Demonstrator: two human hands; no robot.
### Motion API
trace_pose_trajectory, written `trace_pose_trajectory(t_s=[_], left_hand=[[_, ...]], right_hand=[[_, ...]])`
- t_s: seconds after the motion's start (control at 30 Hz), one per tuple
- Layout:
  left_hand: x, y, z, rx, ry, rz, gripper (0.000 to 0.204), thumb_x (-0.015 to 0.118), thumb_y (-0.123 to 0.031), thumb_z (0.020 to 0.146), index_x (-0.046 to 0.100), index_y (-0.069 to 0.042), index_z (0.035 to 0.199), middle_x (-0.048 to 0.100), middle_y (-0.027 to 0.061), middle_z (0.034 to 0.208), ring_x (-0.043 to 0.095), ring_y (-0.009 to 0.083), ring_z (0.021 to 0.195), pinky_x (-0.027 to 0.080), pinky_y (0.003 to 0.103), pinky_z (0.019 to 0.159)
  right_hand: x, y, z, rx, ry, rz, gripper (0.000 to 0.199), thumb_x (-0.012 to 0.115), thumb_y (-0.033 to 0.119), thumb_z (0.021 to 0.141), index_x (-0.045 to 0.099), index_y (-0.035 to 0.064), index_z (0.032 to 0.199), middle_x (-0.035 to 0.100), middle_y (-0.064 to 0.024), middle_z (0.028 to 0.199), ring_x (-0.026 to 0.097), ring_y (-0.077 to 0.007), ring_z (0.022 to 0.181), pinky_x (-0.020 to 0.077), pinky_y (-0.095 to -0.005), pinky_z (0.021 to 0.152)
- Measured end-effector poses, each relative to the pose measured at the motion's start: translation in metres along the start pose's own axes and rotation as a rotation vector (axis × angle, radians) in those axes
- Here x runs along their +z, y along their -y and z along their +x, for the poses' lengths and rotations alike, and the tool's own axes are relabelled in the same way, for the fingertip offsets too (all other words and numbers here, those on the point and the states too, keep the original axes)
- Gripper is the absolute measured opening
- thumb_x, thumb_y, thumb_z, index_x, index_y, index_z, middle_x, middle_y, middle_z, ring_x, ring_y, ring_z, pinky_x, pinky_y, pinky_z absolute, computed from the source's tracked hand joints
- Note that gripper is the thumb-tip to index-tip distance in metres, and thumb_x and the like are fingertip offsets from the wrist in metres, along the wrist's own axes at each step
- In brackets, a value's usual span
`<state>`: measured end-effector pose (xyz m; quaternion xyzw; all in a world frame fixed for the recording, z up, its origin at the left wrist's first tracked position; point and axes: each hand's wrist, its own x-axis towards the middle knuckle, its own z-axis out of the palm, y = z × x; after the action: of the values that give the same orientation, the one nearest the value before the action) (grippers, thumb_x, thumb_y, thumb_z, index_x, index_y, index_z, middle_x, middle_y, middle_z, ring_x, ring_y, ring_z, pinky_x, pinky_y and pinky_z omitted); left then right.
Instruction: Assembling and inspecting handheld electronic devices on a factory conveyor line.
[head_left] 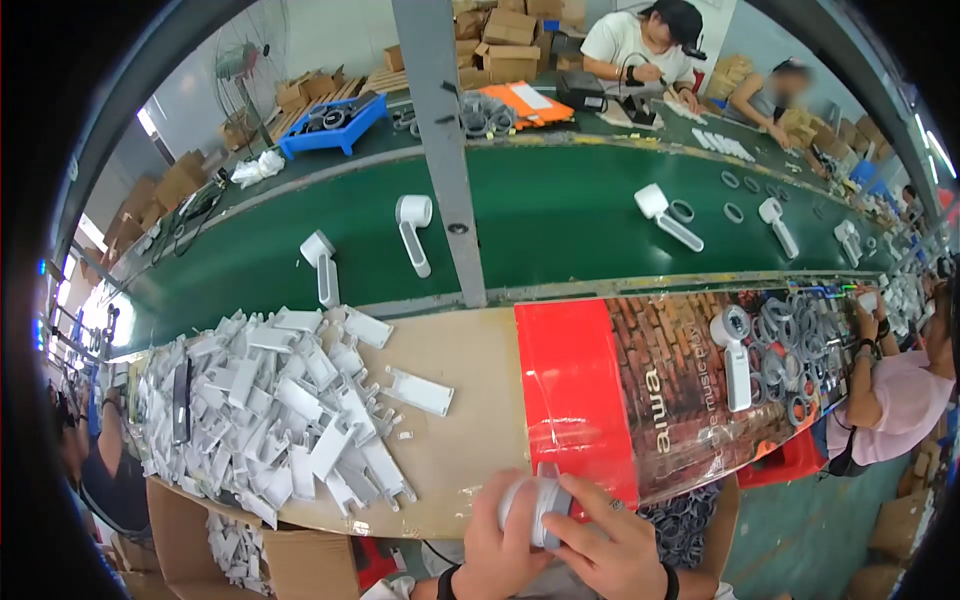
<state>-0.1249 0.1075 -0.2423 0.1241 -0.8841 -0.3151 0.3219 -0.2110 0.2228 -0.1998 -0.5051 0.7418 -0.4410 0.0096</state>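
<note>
At the near edge of the work table, both my hands are closed around a white and grey round plastic part (545, 508). My left hand (498, 535) grips its left side with curled fingers. My right hand (608, 540) presses its fingers and thumb on the right side. My fingers cover much of the part, so I cannot tell whether a handle is attached. Left of my hands, a large pile of white plastic handle covers (270, 400) is heaped on the table. One loose handle cover (420, 392) lies apart, nearer my hands.
A round-headed white handheld device (735, 360) lies beside several grey rings (785, 345) on the right. More such devices (413, 232) rest on the green conveyor belt (560, 210) behind a grey post (432, 130). A co-worker (890, 400) sits at right; others work beyond the belt.
</note>
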Motion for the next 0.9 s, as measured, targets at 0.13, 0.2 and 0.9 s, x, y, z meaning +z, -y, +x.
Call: trace_pose_trajectory(t_s=[0.13,0.2,0.9], left_hand=[[-0.011,-0.007,-0.003,-0.004,0.023,0.053,0.062,0.075,-0.020,0.066,0.046,-0.002,0.117,0.045,0.0250,0.116,0.052,0.0410,0.101,0.047,0.047,0.080],[-0.013,-0.002,0.002,0.012,0.063,0.044,0.054,0.069,-0.015,0.071,0.046,0.001,0.116,0.048,0.0267,0.114,0.052,0.0434,0.100,0.047,0.046,0.080],[-0.015,0.000,0.020,0.109,0.290,-0.220,0.064,0.076,-0.022,0.063,0.048,0.000,0.116,0.049,0.0249,0.109,0.048,0.0434,0.101,0.042,0.048,0.083]], right_hand=[[-0.002,0.006,-0.005,0.056,0.114,-0.018,0.048,0.070,0.009,0.070,0.057,0.0066,0.116,0.047,-0.0179,0.130,0.051,-0.0312,0.115,0.0452,-0.0372,0.093],[0.010,-0.001,-0.015,0.035,0.128,-0.093,0.050,0.070,0.013,0.071,0.055,0.0062,0.118,0.046,-0.0171,0.132,0.050,-0.0307,0.117,0.0433,-0.0373,0.095],[0.018,-0.027,0.031,0.049,0.145,0.453,0.035,0.054,0.012,0.079,0.058,0.0028,0.113,0.057,-0.0167,0.116,0.056,-0.0332,0.106,0.0450,-0.0387,0.089]])
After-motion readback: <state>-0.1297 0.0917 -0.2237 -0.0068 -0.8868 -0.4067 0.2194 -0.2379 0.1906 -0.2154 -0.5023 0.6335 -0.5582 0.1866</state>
